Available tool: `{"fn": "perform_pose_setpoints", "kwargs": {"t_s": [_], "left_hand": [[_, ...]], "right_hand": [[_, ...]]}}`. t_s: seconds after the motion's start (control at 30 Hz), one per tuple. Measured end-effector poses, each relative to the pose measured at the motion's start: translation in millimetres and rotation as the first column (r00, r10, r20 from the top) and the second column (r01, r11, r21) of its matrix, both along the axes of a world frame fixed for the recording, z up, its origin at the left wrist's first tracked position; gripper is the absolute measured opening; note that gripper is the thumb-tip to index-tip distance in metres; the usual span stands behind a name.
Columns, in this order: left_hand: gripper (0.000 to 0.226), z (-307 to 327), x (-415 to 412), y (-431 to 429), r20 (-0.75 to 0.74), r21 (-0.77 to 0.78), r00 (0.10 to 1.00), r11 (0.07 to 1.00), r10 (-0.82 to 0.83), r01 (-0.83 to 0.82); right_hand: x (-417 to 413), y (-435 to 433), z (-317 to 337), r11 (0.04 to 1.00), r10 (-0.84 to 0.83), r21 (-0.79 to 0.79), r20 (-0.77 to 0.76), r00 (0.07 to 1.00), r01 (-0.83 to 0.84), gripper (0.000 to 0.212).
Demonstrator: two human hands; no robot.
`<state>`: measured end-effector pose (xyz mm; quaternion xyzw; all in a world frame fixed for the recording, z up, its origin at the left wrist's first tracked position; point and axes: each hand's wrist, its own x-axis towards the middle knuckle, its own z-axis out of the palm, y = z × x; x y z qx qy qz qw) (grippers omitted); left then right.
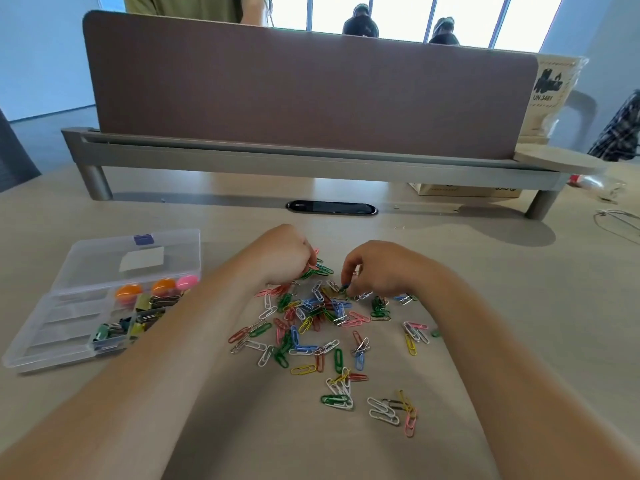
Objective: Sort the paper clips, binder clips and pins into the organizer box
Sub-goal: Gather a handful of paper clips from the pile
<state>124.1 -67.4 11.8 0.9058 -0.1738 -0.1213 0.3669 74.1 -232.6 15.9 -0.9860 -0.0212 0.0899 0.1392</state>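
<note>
Loose coloured wire paper clips (322, 327) lie scattered on the pale wooden desk (519, 289) between both forearms. The left hand (284, 252) is curled closed over green clips at the pile's far edge; the right hand's (384, 268) grip pinches a small clip. Well to the left lies the open clear plastic organizer box (45, 344), holding binder clips (149, 313) and round orange and pink pins (162, 287).

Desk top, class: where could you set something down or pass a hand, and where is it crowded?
Free: the bare desk between the organizer box and the divider's rail, and the strip right of the right hand. Crowded: the paper clips spread between both forearms, up to the left hand.
</note>
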Motion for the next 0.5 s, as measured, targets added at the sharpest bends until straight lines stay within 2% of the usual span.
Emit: {"fn": "perform_pose_setpoints", "kwargs": {"t_s": [0.1,0.3,0.5], "left_hand": [[0.028,-3,-3,-6,0.019,0.019,0.999,0.999,-0.038,0.038],[0.032,-3,-2,-13,0.032,-0.012,0.999,0.999,-0.029,0.03],[0.031,-1,-7,-16,0.029,-0.027,0.999,0.999,-0.029,0.03]], "right_hand": [[0,-2,1,0.999,0.031,0.021,0.012,0.999,-0.031,0.014],[0,-16,8,0.989,-0.08,0.133,0.104,0.991,0.065,0.021],[-2,-13,9,0.992,-0.041,0.122,0.05,0.998,0.035,0.021]]}}
